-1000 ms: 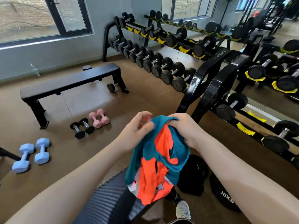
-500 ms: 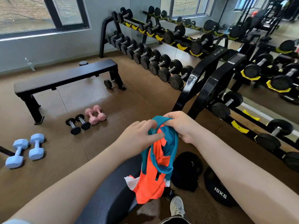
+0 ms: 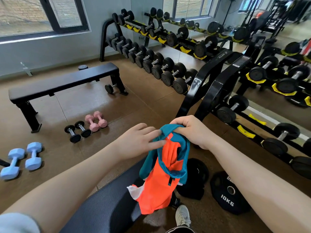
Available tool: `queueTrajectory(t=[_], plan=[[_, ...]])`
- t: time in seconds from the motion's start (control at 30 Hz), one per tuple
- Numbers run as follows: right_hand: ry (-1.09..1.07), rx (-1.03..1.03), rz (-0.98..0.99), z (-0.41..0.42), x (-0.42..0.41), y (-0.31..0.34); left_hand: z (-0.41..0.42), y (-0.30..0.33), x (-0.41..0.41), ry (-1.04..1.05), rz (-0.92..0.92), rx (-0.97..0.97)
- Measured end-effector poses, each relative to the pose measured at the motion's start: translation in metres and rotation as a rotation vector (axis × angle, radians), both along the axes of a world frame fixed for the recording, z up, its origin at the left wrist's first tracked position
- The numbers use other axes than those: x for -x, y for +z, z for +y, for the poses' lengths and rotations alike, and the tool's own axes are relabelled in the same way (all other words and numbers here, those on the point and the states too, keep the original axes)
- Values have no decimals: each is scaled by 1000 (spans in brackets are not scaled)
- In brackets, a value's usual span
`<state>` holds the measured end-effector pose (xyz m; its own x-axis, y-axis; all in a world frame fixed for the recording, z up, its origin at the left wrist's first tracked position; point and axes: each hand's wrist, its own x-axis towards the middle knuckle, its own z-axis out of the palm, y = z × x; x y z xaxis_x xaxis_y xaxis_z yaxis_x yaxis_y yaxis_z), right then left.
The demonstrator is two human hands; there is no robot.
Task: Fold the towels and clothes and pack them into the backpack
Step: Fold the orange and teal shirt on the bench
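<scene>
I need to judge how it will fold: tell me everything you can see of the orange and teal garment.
The garment is thin, smooth sportswear: orange body, teal trim, a white patch at its lower left edge. It hangs crumpled and unfolded in the air above a dark mat. The right hand grips its bunched teal top; the left hand's straight fingers touch it.

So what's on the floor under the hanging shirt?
Below the orange and teal shirt: a dark ribbed mat, black fabric and a white shoe. Anything directly behind the shirt is covered.
</scene>
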<state>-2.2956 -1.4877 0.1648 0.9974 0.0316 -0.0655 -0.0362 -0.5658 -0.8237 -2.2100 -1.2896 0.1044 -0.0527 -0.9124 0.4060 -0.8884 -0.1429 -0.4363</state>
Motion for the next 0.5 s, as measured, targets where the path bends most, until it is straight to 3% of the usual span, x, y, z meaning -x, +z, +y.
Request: queueTrajectory(t=[0.1,0.13,0.23,0.3,0.4,0.5], plan=[[49,-42,8,-5,1,-1,-3,10,-5,41,109,85],[52,-26,-13,-7,0,-3,-2,14,-6,51,239,105],[33,20,-60,-20,-1,-18,7,28,0,66,860,82],[43,97,-36,-28,1,-34,15,29,4,145,1106,128],[-17,222,18,-33,7,-60,22,20,5,327,1342,324],[-132,259,22,-32,10,-80,22,11,10,460,1424,492]])
